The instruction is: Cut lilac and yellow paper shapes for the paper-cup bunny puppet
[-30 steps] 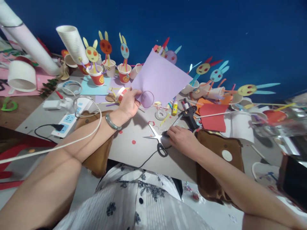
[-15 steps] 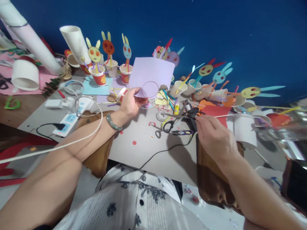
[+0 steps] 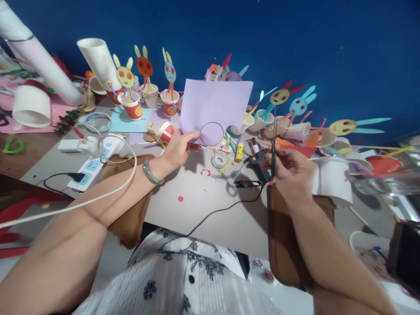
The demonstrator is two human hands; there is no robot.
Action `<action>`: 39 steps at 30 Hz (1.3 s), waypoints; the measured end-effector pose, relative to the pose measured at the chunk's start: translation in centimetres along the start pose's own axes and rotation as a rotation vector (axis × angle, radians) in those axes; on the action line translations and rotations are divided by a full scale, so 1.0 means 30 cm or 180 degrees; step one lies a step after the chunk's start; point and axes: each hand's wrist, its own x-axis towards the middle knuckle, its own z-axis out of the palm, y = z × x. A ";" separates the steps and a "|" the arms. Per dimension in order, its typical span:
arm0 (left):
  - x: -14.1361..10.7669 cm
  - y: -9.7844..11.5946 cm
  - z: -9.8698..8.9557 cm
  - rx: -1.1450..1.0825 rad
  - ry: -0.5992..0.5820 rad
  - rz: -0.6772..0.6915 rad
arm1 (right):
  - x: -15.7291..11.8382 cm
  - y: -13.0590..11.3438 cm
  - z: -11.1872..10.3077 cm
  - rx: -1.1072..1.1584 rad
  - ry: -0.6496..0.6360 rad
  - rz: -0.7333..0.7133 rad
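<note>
A sheet of purple paper (image 3: pixel 216 103) with a circle drawn near its lower edge is pinched by my left hand (image 3: pixel 179 148) at its lower left corner. My right hand (image 3: pixel 292 173) is closed around dark-handled scissors (image 3: pixel 273 162), which point upward above the table. Just left of that hand are a black holder (image 3: pixel 259 162) and a second dark-handled tool (image 3: pixel 247 183) lying on the table. A yellow glue stick (image 3: pixel 239 152) and a roll of clear tape (image 3: pixel 219 160) sit below the paper.
Paper cups with rabbit figures (image 3: pixel 131 105) line the back. A white power strip (image 3: pixel 95 164) with cables is at left. A thin black cord (image 3: pixel 216 210) crosses the front. White cups (image 3: pixel 334 179) stand at right.
The scissors that lay by the black holder are now lifted upright in my right hand. The purple paper has shifted slightly right and turned more toward the camera.
</note>
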 end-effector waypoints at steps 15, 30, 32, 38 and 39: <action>-0.030 -0.057 0.034 -0.0059 -0.0377 -0.0368 | -0.060 0.052 0.062 0.2366 -0.0541 0.0663; -0.044 -0.026 0.039 -0.0386 -0.0227 -0.0289 | -0.058 0.050 0.103 0.1358 -0.1244 0.0556; -0.048 -0.032 0.040 -0.0417 -0.0288 -0.0303 | -0.059 0.043 0.111 0.1275 -0.1273 0.0616; -0.069 -0.046 0.051 -0.0354 -0.0409 -0.0449 | -0.069 0.007 0.124 0.1406 -0.1223 0.0778; -0.073 -0.047 0.054 -0.0325 -0.0426 -0.0479 | -0.070 0.003 0.126 0.1440 -0.1214 0.0783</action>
